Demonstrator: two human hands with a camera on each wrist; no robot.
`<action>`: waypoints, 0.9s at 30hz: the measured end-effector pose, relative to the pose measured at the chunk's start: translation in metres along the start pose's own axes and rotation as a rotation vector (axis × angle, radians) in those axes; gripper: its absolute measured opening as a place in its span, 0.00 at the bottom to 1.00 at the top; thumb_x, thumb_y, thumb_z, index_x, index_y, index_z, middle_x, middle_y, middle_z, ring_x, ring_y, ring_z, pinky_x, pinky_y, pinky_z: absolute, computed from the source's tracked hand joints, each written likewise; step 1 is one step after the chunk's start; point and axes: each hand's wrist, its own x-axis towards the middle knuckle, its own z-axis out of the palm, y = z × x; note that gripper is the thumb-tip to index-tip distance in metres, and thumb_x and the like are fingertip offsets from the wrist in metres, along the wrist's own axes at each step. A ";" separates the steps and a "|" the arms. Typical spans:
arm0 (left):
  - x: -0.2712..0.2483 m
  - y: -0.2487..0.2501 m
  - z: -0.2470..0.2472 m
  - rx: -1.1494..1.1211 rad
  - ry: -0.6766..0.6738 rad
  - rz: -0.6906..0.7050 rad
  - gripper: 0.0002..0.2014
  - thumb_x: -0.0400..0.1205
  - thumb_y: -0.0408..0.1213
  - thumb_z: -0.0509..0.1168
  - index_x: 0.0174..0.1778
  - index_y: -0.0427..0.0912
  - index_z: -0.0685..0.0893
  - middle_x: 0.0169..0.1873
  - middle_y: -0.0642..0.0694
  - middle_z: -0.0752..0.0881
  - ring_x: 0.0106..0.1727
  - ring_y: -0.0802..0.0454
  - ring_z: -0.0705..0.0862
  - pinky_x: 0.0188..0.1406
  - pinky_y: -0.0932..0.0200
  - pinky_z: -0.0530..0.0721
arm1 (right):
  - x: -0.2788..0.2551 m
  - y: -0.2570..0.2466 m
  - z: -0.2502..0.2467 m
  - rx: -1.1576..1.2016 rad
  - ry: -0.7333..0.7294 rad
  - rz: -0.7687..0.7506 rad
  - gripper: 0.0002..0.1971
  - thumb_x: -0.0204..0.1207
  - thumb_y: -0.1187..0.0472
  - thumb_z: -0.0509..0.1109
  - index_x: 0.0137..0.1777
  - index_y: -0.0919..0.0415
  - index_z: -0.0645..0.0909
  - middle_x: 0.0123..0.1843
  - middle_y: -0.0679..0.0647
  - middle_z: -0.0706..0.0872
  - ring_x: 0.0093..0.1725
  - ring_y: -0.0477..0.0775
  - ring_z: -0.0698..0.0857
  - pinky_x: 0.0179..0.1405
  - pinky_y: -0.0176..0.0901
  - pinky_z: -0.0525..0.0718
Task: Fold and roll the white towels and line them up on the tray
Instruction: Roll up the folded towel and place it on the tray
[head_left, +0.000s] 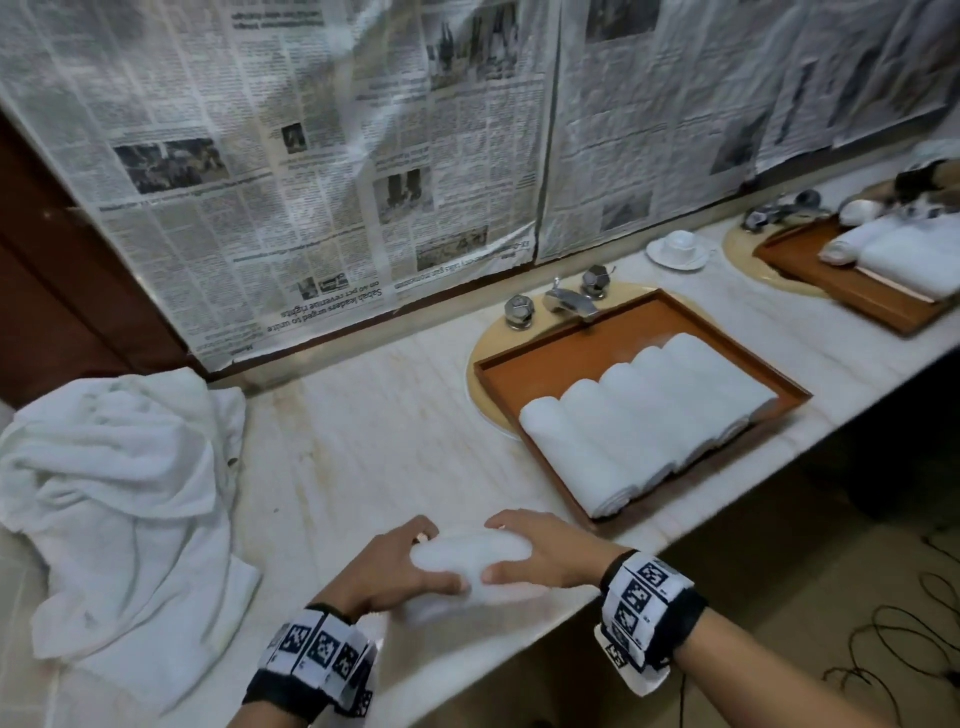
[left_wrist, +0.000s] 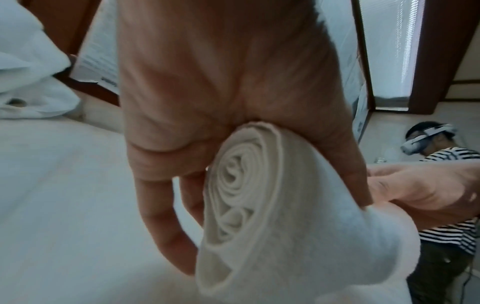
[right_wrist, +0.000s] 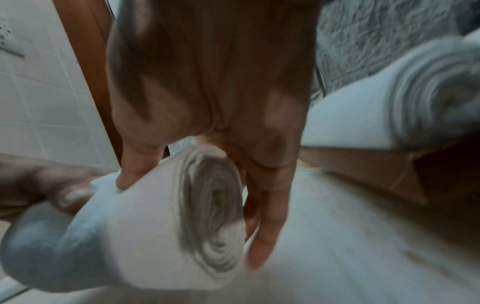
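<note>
Rolled towel (head_left: 470, 566) gripped at both ends over the counter (head_left: 363, 426), near its front edge: left hand (head_left: 395, 569) curled round one end, right hand (head_left: 545, 551) round the other. Beyond and right of that roll, tray (head_left: 545, 358) with five rolled towels (head_left: 644, 415) side by side. Left of the roll, loose towel heap (head_left: 114, 499).

Head view high above counter (head_left: 363, 441), wrist views close, sharing rolled towel (left_wrist: 259, 226)
</note>
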 end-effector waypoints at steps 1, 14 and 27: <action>0.004 0.010 -0.005 -0.008 0.006 0.023 0.31 0.61 0.68 0.79 0.54 0.59 0.77 0.49 0.54 0.87 0.49 0.55 0.85 0.44 0.59 0.83 | -0.007 0.000 -0.009 -0.016 0.027 -0.021 0.39 0.71 0.34 0.76 0.79 0.45 0.68 0.74 0.46 0.75 0.72 0.49 0.73 0.73 0.46 0.70; 0.077 0.176 -0.019 0.001 0.013 0.397 0.31 0.62 0.65 0.82 0.58 0.62 0.82 0.57 0.62 0.84 0.58 0.60 0.83 0.54 0.55 0.87 | -0.066 0.094 -0.135 0.230 0.383 -0.051 0.30 0.63 0.37 0.83 0.66 0.40 0.83 0.60 0.33 0.86 0.61 0.30 0.81 0.57 0.24 0.76; 0.216 0.348 0.033 0.430 -0.087 0.660 0.39 0.64 0.57 0.82 0.70 0.65 0.73 0.61 0.65 0.73 0.60 0.62 0.74 0.57 0.63 0.75 | -0.109 0.250 -0.257 0.433 0.576 0.022 0.29 0.61 0.37 0.84 0.62 0.45 0.86 0.59 0.36 0.89 0.62 0.33 0.83 0.68 0.39 0.79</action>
